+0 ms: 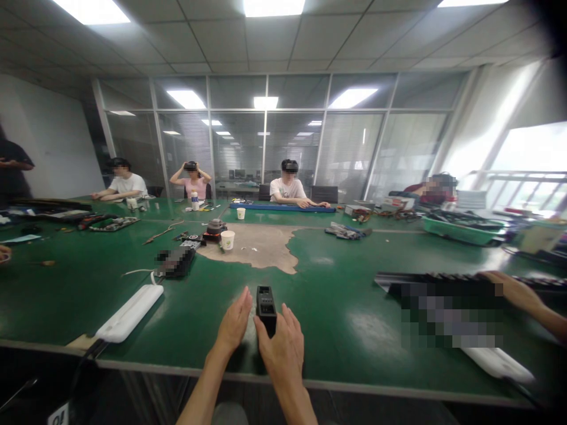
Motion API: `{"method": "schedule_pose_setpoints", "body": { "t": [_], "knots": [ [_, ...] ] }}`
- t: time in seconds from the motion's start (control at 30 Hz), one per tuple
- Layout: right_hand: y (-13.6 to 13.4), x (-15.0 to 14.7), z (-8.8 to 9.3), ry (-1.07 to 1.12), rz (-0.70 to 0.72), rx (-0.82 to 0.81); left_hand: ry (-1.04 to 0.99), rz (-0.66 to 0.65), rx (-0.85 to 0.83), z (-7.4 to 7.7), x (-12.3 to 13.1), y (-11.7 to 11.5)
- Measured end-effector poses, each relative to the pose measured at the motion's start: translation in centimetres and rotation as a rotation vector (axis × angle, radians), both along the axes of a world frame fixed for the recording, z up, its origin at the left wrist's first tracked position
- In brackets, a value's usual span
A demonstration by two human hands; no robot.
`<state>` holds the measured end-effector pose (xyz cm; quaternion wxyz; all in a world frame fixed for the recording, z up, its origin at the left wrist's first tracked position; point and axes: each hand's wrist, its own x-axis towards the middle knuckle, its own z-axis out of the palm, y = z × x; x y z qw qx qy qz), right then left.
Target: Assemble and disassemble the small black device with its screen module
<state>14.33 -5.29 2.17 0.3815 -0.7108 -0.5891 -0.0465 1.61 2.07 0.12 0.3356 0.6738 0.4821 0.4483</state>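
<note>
A narrow black box-shaped device (266, 302) with recessed sockets on its upper face is in front of me, near the table's front edge. My right hand (282, 348) has its thumb across the device's near left side and its fingers along the right, so the device sits in its grasp. To the left of the device is my left hand (234, 323), fingers stretched out and slightly apart from it, holding nothing. The device's lower part is hidden behind my right thumb and palm.
On the green table (332, 330), a white power strip (130, 313) lies left. Paper cups (227, 240) stand beyond. At right, a co-worker's hand (518, 290) rests on a long black part (456, 283). A green basket (463, 230) is behind it. Several people sit around the table.
</note>
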Motion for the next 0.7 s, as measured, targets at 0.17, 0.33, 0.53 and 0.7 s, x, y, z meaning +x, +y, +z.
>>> {"method": "schedule_pose_setpoints", "body": {
  "t": [0.17, 0.33, 0.53, 0.7],
  "knots": [
    [0.2, 1.4, 1.4, 0.105, 0.042, 0.067, -0.004, 0.011, -0.001, 0.3, 0.0, -0.1],
    [0.6, 4.3, 0.7, 0.07, 0.03, 0.145, -0.003, 0.012, -0.003, 0.3, 0.1, -0.2],
    [0.8, 7.2, -2.1, -0.032, -0.081, 0.054, 0.004, 0.011, -0.011, 0.2, 0.2, -0.2],
    [0.6, 7.7, -3.0, -0.084, -0.111, -0.01, 0.021, 0.011, -0.012, 0.4, 0.1, -0.3]
  ]
}}
